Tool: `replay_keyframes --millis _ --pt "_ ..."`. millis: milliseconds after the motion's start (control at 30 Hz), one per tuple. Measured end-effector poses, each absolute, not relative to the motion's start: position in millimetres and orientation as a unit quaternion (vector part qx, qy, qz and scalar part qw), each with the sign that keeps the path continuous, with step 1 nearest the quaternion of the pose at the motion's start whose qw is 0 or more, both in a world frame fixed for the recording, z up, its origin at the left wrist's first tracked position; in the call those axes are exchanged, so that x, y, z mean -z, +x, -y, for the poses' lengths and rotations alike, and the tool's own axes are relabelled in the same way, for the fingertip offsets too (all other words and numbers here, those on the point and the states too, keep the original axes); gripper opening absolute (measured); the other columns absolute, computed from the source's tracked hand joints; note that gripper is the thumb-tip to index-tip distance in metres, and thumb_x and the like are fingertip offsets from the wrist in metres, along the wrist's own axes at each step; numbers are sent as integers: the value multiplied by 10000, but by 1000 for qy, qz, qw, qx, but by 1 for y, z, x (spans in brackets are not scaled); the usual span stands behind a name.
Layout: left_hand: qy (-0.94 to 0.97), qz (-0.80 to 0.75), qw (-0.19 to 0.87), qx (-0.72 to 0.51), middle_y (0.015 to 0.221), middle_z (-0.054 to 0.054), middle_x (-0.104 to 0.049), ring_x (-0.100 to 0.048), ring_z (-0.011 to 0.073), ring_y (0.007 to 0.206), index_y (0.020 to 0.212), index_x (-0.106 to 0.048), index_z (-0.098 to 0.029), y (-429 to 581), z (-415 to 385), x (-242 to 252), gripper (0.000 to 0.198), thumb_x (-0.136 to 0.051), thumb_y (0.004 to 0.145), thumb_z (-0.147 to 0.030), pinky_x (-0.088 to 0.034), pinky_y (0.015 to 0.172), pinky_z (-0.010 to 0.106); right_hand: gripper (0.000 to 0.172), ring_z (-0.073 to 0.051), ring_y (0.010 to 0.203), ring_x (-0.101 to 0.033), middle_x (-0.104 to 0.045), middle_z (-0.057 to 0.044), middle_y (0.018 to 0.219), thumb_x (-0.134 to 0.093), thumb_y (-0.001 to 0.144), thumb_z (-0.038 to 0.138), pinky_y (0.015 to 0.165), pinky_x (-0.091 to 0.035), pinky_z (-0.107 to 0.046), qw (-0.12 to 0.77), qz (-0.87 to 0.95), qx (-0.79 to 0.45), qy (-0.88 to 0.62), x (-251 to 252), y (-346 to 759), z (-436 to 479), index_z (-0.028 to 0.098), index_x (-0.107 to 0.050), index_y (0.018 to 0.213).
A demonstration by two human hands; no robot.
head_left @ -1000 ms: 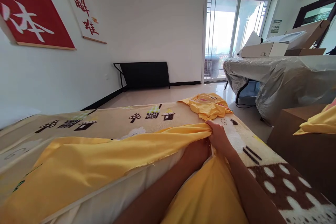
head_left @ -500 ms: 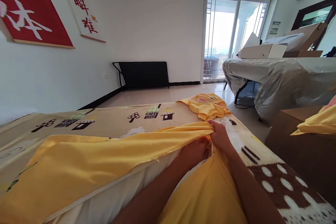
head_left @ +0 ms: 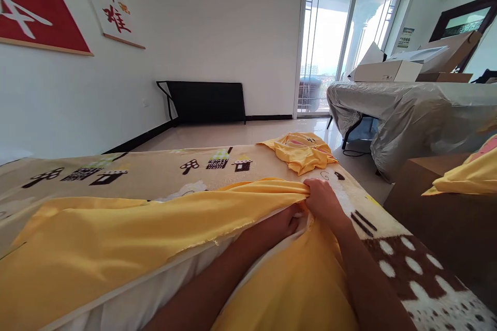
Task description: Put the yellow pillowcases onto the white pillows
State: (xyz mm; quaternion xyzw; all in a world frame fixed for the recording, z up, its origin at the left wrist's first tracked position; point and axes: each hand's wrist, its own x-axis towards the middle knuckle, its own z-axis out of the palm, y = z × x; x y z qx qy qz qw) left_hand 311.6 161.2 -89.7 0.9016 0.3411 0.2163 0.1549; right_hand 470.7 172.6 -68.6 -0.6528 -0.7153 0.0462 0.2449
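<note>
Gripping the yellow cover (head_left: pixel 116 232) at its bunched hem with the right hand (head_left: pixel 324 204), with fingers clamped tight on the fold. Reaching in just left of those fingers with the left hand (head_left: pixel 285 225), under the lifted flap and against the white pillow (head_left: pixel 155 289), with fingertips buried beneath the cloth; cannot tell whether spread or curled. Spreading from that grip far out to the left of the fingers: yellow cover draped over the pillow, frayed along its open edge, with more of it sagging below both wrists. Lying beneath all of it and out to the right of the right-hand fingers: a patterned blanket (head_left: pixel 388 248) with brown blocks and white dots.

Judged likely to go wrong:
- Slipping of the hem out of the grip under a pull against the pillow's bulk, being held at only 1 spot.
- Tearing or further shedding of threads along the frayed edge under a hard tug.
- Folding over of a pillow corner unseen beneath the flap, out of sight around the buried left hand.
- Dragging of the blanket askew along with the cover.

Just beyond the fingers, near but apart: a crumpled yellow garment (head_left: pixel 301 152) on the blanket. Well off to the right of the fingers: a cardboard box (head_left: pixel 435 201) with another yellow cloth (head_left: pixel 466 176) on top. Farther beyond the fingers: a sheeted table (head_left: pixel 407 114) bearing flat cartons (head_left: pixel 384 70), a black rack (head_left: pixel 205 102) against the wall, bright glass doors (head_left: pixel 330 46), and a red sign (head_left: pixel 34 10) high to the left.
</note>
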Motion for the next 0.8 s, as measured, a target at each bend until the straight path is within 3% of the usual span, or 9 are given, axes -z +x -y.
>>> replay_keyframes --millis 100,300,400,567,800 --pt "911 -341 141 -184 1119 64 -649 -545 207 1135 1011 -631 -193 314 -161 87 271 -390 888 -207 -385 1047 352 263 -172 746 -544 -648 -46 783 -446 609 57 642 -318 -239 277 732 -68 -619 71 468 -176 189 -607 770" --pt "928 -332 67 -156 1184 71 -633 -566 212 1113 1067 -644 -180 318 -160 85 279 -441 876 -186 -412 1025 345 307 -135 667 -500 -604 -2 731 -424 580 65 616 -330 -212 399 754 -110 -510 72 467 -179 183 -617 787" --pt "931 -332 40 -148 1167 82 -640 -567 223 1111 1056 -653 -168 319 -159 85 273 -444 881 -195 -415 1026 351 267 -126 611 -473 -585 22 636 -438 593 89 590 -319 -211 402 753 -134 -503 71 467 -178 184 -624 760" --pt "925 -343 6 -162 1233 123 -601 -532 257 1172 1123 -618 -144 319 -157 84 308 -451 869 -191 -395 1051 395 243 -131 631 -501 -625 10 663 -438 591 100 586 -318 -211 396 753 -134 -508 68 467 -176 184 -623 724" --pt "899 -397 52 -180 1188 155 -622 -568 283 1118 1032 -642 -121 322 -160 88 280 -429 860 -183 -391 1047 443 241 -131 632 -517 -631 14 656 -462 615 109 594 -334 -210 396 756 -140 -502 70 467 -178 182 -656 738"
